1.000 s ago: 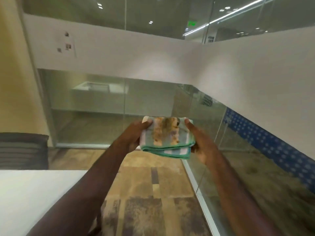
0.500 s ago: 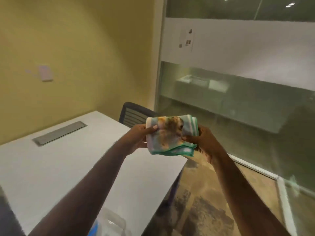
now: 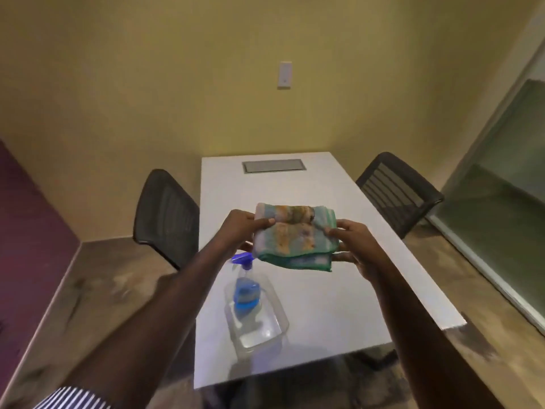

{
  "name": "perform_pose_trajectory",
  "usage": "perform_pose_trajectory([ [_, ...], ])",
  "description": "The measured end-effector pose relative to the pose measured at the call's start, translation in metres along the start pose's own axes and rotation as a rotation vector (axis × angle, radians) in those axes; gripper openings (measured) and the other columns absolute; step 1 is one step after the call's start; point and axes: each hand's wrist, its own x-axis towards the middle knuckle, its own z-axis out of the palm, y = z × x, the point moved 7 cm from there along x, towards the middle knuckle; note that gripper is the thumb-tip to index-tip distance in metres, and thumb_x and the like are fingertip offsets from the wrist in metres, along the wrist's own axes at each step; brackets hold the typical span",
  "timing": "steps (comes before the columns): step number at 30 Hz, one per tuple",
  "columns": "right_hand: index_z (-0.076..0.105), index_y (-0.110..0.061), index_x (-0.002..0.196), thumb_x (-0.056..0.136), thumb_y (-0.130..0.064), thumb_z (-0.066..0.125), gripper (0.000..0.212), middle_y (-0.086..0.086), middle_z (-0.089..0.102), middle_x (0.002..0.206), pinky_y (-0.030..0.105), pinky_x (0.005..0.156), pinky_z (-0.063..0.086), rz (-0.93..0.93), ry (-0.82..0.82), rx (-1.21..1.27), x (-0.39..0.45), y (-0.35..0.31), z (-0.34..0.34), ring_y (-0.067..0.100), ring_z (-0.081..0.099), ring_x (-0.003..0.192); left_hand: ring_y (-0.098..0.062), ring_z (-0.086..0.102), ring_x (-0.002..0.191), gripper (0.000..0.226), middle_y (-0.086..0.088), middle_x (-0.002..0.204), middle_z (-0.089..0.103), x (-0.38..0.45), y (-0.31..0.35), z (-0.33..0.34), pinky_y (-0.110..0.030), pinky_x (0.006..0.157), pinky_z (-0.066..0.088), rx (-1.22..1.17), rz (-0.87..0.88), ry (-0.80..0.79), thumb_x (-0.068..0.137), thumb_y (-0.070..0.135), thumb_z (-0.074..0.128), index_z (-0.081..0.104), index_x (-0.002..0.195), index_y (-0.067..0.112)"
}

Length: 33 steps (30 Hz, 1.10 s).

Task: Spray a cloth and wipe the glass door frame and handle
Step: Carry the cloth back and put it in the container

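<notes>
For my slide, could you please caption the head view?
Both hands, left and right, hold a folded cloth above a spray bottle on the white table.

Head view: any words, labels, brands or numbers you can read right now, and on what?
None can be read.
Spray bottle in the clear tray: blue patch, no legible label.
Cloth, held by left hand and right hand: stripes and an orange-brown print only, no lettering.
Wall plate: too small and blurred to tell any marking.
</notes>
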Motion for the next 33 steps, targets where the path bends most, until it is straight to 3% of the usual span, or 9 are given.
perform_pose_trajectory([
  [3, 0.068, 0.0, 0.112, 0.09, 0.004, 0.065, 0.022, 0.018, 0.07, 0.092, 0.032, 0.055, 0.06, 0.038, -0.054, -0.046, 0.01, 0.024, 0.029, 0.026, 0.07, 0.07, -0.022, 0.074, 0.065, 0.034, -0.014, 0.089, 0.075, -0.016, -0.049, -0.016, -0.028, 0.048, 0.06, 0.027, -0.129, 0.058, 0.093, 0.029, 0.078, 0.072, 0.106, -0.001],
  [7, 0.069, 0.001, 0.109, 0.087, 0.01, 0.062, 0.024, 0.018, 0.067, 0.087, 0.03, 0.053, 0.058, 0.055, -0.136, -0.149, 0.02, 0.055, 0.06, 0.022, 0.067, 0.065, -0.02, 0.077, 0.06, 0.026, -0.008, 0.077, 0.079, -0.032, -0.105, -0.031, -0.036, 0.052, 0.064, 0.012, -0.257, 0.059, 0.09, 0.024, 0.081, 0.074, 0.101, 0.002],
  [10, 0.073, -0.002, 0.103, 0.085, 0.012, 0.058, 0.027, 0.018, 0.07, 0.089, 0.036, 0.07, 0.055, -0.065, -0.192, -0.324, 0.029, 0.06, 0.076, 0.025, 0.064, 0.077, -0.023, 0.074, 0.079, 0.045, -0.014, 0.101, 0.076, -0.037, -0.137, -0.033, -0.033, 0.053, 0.061, 0.168, -0.314, 0.012, 0.084, 0.021, 0.087, 0.062, 0.122, 0.017],
  [13, 0.079, -0.011, 0.098, 0.082, 0.004, 0.065, 0.025, 0.008, 0.078, 0.099, 0.036, 0.087, 0.051, -0.238, -0.31, -0.663, 0.037, 0.047, 0.102, 0.024, 0.069, 0.094, -0.023, 0.065, 0.108, 0.077, -0.015, 0.129, 0.066, -0.033, -0.133, -0.025, -0.036, 0.085, 0.06, 0.367, -0.098, 0.024, 0.077, 0.015, 0.092, 0.051, 0.142, 0.022],
  [15, 0.079, -0.017, 0.103, 0.084, -0.002, 0.068, 0.027, 0.006, 0.078, 0.109, 0.033, 0.089, 0.05, -0.297, -0.399, -0.861, 0.04, 0.041, 0.122, 0.024, 0.07, 0.103, -0.023, 0.067, 0.109, 0.066, -0.012, 0.123, 0.07, -0.031, -0.124, -0.01, -0.036, 0.1, 0.057, 0.371, 0.022, -0.035, 0.076, 0.01, 0.092, 0.063, 0.135, 0.017],
  [17, 0.078, -0.022, 0.106, 0.085, -0.007, 0.068, 0.028, 0.005, 0.075, 0.115, 0.034, 0.09, 0.051, -0.319, -0.434, -0.984, 0.041, 0.039, 0.137, 0.025, 0.068, 0.107, -0.021, 0.072, 0.092, 0.042, -0.009, 0.108, 0.075, -0.028, -0.121, -0.001, -0.03, 0.089, 0.059, 0.368, 0.029, -0.054, 0.076, 0.005, 0.09, 0.073, 0.113, 0.016],
  [22, 0.077, -0.024, 0.111, 0.086, -0.013, 0.072, 0.028, 0.005, 0.073, 0.119, 0.035, 0.092, 0.051, -0.373, -0.503, -1.11, 0.044, 0.036, 0.159, 0.026, 0.067, 0.109, -0.02, 0.068, 0.083, 0.031, -0.011, 0.105, 0.076, -0.021, -0.132, 0.006, -0.034, 0.072, 0.056, 0.361, -0.045, -0.109, 0.082, -0.001, 0.081, 0.074, 0.113, 0.001],
  [28, 0.074, -0.012, 0.105, 0.083, 0.0, 0.069, 0.025, 0.009, 0.071, 0.092, 0.029, 0.073, 0.046, -0.199, -0.525, -0.868, 0.057, 0.051, 0.147, 0.022, 0.064, 0.085, -0.011, 0.073, 0.09, 0.045, 0.0, 0.104, 0.079, -0.03, -0.162, 0.004, -0.03, 0.073, 0.06, 0.119, -0.169, -0.188, 0.077, 0.038, 0.087, 0.077, 0.116, 0.02],
  [33, 0.066, -0.009, 0.086, 0.086, 0.012, 0.06, 0.022, 0.012, 0.058, 0.068, 0.024, 0.051, 0.046, 0.15, -0.261, -0.356, 0.067, 0.1, 0.101, 0.02, 0.054, 0.058, -0.022, 0.074, 0.086, 0.027, -0.007, 0.095, 0.08, -0.042, -0.217, -0.004, -0.038, 0.07, 0.065, -0.117, -0.406, -0.08, 0.082, 0.021, 0.088, 0.077, 0.107, 0.014],
])
